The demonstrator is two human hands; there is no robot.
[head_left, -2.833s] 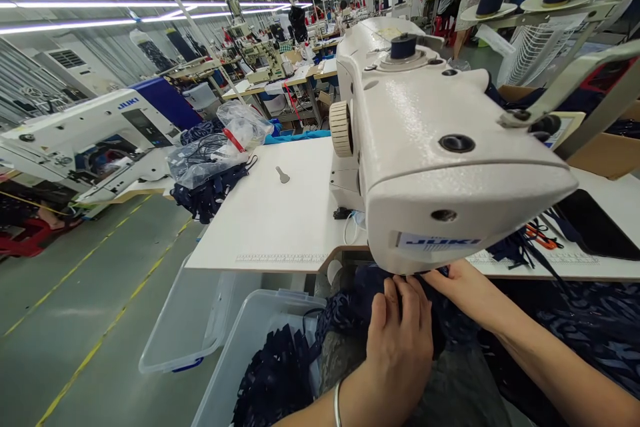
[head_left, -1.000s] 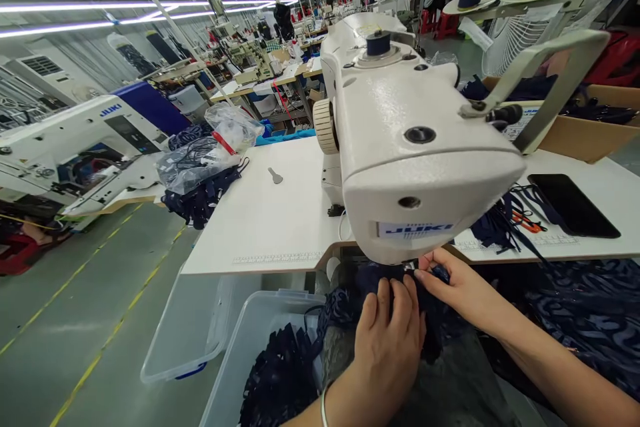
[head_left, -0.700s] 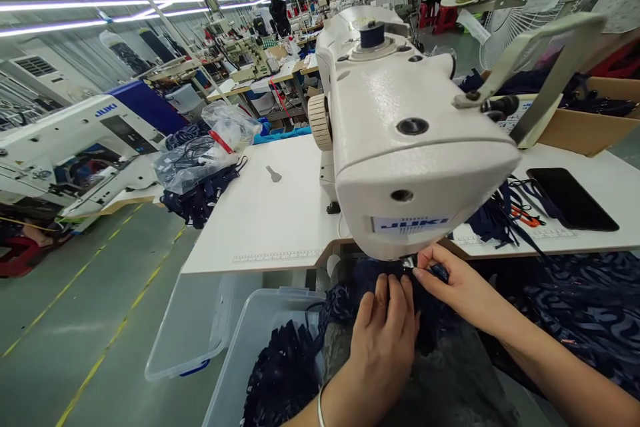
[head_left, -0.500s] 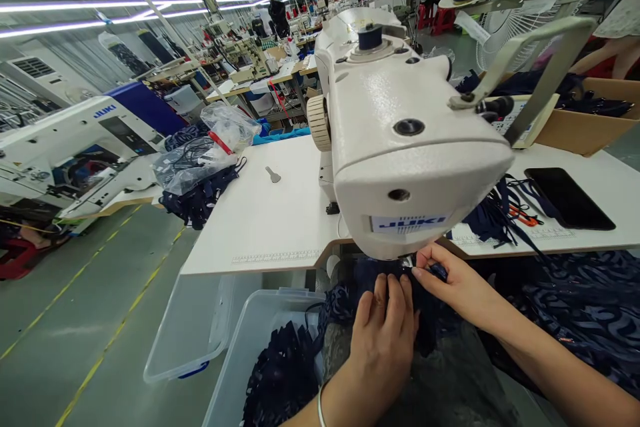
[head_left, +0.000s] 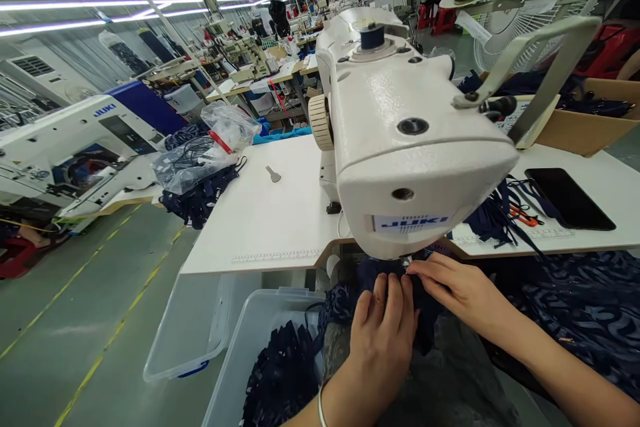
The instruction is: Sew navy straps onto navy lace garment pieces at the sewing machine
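Observation:
A white JUKI sewing machine fills the middle of the view, its head hiding the needle. Dark navy patterned fabric lies under the head and spills right. My left hand lies on the fabric just below the head, fingers together and pressing down; a bangle is on that wrist. My right hand comes in from the right, fingers flat on the fabric, fingertips at the edge under the head beside my left fingertips.
A clear plastic bin with navy pieces stands lower left beside a second bin. On the white table: a bagged bundle, a black phone, orange snips, a cardboard box. More machines and people behind.
My right hand went from pinching the fabric edge under the head to lying flatter on it, slightly lower. My left hand has barely moved.

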